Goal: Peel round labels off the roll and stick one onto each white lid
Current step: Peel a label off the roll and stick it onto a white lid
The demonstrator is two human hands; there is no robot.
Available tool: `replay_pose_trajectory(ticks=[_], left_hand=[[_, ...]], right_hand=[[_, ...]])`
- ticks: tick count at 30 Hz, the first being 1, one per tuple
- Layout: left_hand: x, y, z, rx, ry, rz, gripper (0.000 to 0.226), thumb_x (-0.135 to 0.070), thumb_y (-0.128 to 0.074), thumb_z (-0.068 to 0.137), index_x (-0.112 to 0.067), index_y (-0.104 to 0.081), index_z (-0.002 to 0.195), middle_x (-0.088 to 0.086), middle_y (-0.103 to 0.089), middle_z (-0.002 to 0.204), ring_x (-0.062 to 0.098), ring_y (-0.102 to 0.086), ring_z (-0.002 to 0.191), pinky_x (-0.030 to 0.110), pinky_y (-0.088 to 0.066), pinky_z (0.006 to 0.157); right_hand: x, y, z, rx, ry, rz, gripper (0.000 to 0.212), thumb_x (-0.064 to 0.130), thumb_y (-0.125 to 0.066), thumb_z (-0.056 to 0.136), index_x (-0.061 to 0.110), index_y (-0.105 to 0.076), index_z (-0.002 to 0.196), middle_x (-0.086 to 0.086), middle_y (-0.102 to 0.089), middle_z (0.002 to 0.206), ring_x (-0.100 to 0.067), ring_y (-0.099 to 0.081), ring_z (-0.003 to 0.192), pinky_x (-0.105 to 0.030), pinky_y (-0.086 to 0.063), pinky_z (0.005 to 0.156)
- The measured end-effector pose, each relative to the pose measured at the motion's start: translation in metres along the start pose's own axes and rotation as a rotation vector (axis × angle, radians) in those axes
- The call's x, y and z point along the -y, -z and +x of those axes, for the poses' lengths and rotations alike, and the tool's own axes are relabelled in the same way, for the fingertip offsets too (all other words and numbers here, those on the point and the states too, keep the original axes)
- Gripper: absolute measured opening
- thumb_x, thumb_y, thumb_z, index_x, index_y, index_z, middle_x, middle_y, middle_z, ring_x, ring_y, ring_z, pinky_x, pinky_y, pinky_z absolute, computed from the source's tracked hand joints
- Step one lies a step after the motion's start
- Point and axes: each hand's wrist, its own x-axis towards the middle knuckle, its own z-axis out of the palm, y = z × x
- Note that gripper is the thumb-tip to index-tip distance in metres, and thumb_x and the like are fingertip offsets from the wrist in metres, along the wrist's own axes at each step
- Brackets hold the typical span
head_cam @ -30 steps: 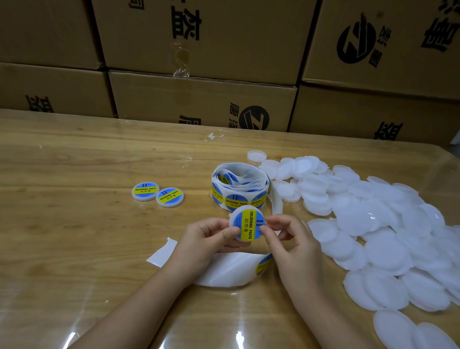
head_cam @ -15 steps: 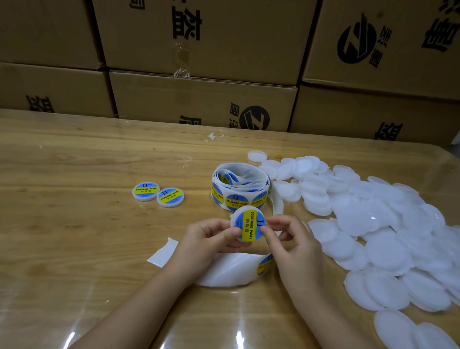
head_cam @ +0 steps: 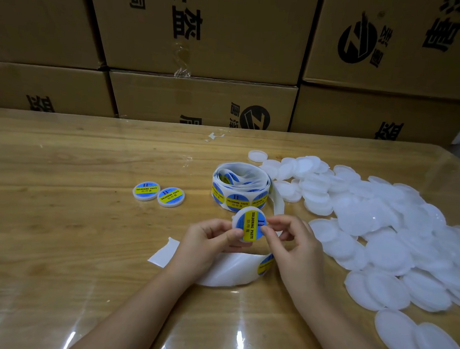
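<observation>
Desk (head_cam: 50,242): wood grain under a glossy clear film. Lids (head_cam: 384,243): smooth, translucent white plastic. Label roll (head_cam: 240,186): glossy printed labels on white paper backing. Boxes (head_cam: 208,27): matt cardboard.

The left grip (head_cam: 206,242) and right grip (head_cam: 294,246) are pinching a lid (head_cam: 237,221) between them above the surface (head_cam: 50,242), with thumbs pressing on its blue-and-yellow label (head_cam: 252,226). The lid is facing the camera. The roll (head_cam: 240,186) is standing just behind it, and its backing strip (head_cam: 228,271) is curling under both wrists. Two labelled lids (head_cam: 158,194) are lying side by side, touching, left of the roll. Bare lids (head_cam: 385,224) are lying piled across the right of the surface. Boxes (head_cam: 208,27) are standing stacked behind.
</observation>
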Motion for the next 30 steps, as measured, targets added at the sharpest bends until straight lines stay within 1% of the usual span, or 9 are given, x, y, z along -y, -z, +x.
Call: replay_pose_trajectory(ticks=[11, 14, 16, 18, 20, 22, 24, 28, 30], left_hand=[[0.0004, 0.0001, -0.0002, -0.004, -0.022, 0.039, 0.012, -0.008, -0.063, 0.077, -0.003, -0.068, 0.087, 0.008, -0.074, 0.079, 0.023, -0.072, 0.078, 0.025, -0.056, 0.067], [0.0006, 0.0002, -0.0011, -0.002, -0.043, 0.099, 0.016, -0.015, -0.065, 0.074, -0.005, -0.069, 0.087, 0.004, -0.074, 0.08, 0.021, -0.072, 0.08, 0.024, -0.056, 0.068], [0.0008, 0.0, -0.002, -0.007, -0.072, 0.151, 0.018, -0.02, -0.066, 0.072, -0.008, -0.07, 0.085, 0.001, -0.074, 0.078, 0.018, -0.072, 0.08, 0.023, -0.055, 0.069], [0.0012, 0.0002, -0.0028, -0.01, -0.101, 0.196, 0.015, -0.022, -0.067, 0.071, -0.012, -0.07, 0.083, 0.0, -0.074, 0.076, 0.016, -0.071, 0.078, 0.022, -0.055, 0.069], [0.0011, 0.0008, -0.0032, -0.013, -0.112, 0.22, 0.014, -0.025, -0.069, 0.069, -0.017, -0.072, 0.08, 0.003, -0.074, 0.076, 0.02, -0.069, 0.078, 0.029, -0.057, 0.074], [0.0002, 0.0018, -0.0038, -0.009, -0.102, 0.202, 0.012, -0.027, -0.071, 0.067, -0.02, -0.073, 0.076, 0.006, -0.074, 0.077, 0.021, -0.068, 0.077, 0.034, -0.055, 0.077], [-0.0014, 0.0028, -0.0039, 0.013, -0.084, 0.174, 0.01, -0.026, -0.071, 0.068, -0.02, -0.074, 0.076, 0.007, -0.074, 0.079, 0.018, -0.069, 0.077, 0.029, -0.057, 0.074], [-0.0046, 0.0058, -0.0034, 0.032, -0.056, 0.071, 0.012, -0.024, -0.069, 0.074, -0.015, -0.075, 0.079, 0.012, -0.074, 0.084, 0.025, -0.071, 0.086, 0.025, -0.055, 0.069], [-0.0058, 0.007, -0.0027, 0.024, -0.031, 0.013, 0.015, -0.026, -0.066, 0.076, -0.015, -0.075, 0.081, 0.014, -0.073, 0.083, 0.028, -0.071, 0.085, 0.025, -0.055, 0.067]], right_hand=[[0.0012, 0.001, 0.0003, 0.013, -0.004, -0.029, 0.025, 0.013, -0.073, 0.079, 0.035, -0.061, 0.084, 0.006, -0.059, 0.077, -0.006, -0.05, 0.074, -0.008, -0.04, 0.064], [0.0016, 0.0012, -0.0002, 0.021, -0.008, -0.023, 0.029, 0.014, -0.073, 0.08, 0.039, -0.059, 0.083, 0.008, -0.059, 0.077, -0.005, -0.051, 0.075, -0.008, -0.039, 0.065], [0.0013, 0.0012, -0.0004, 0.023, -0.009, -0.033, 0.027, 0.014, -0.073, 0.08, 0.037, -0.06, 0.083, 0.01, -0.059, 0.076, -0.007, -0.051, 0.075, -0.008, -0.039, 0.065], [0.0013, 0.0016, 0.0003, 0.016, 0.025, -0.1, 0.021, 0.015, -0.073, 0.08, 0.03, -0.061, 0.085, 0.014, -0.06, 0.073, -0.01, -0.05, 0.073, -0.011, -0.037, 0.07], [0.0024, 0.0018, 0.0011, 0.004, 0.08, -0.187, 0.016, 0.016, -0.074, 0.08, 0.024, -0.063, 0.088, 0.017, -0.06, 0.072, -0.013, -0.049, 0.074, -0.016, -0.033, 0.076], [0.0036, 0.0015, 0.0008, -0.03, 0.144, -0.256, 0.014, 0.019, -0.073, 0.08, 0.02, -0.065, 0.091, 0.018, -0.06, 0.072, -0.013, -0.046, 0.075, -0.026, -0.032, 0.075], [0.0047, 0.0009, 0.0002, -0.065, 0.208, -0.312, 0.017, 0.027, -0.068, 0.078, 0.019, -0.065, 0.093, 0.015, -0.061, 0.074, -0.01, -0.044, 0.078, -0.033, -0.031, 0.073], [0.0005, 0.0023, 0.0025, -0.136, 0.255, -0.445, 0.028, 0.035, -0.069, 0.075, 0.017, -0.066, 0.096, 0.004, -0.058, 0.082, -0.017, -0.051, 0.081, -0.033, -0.033, 0.071], [-0.0027, 0.0043, 0.0044, -0.129, 0.238, -0.421, 0.028, 0.035, -0.068, 0.077, 0.017, -0.066, 0.098, 0.002, -0.056, 0.083, -0.02, -0.056, 0.081, -0.034, -0.032, 0.074]])
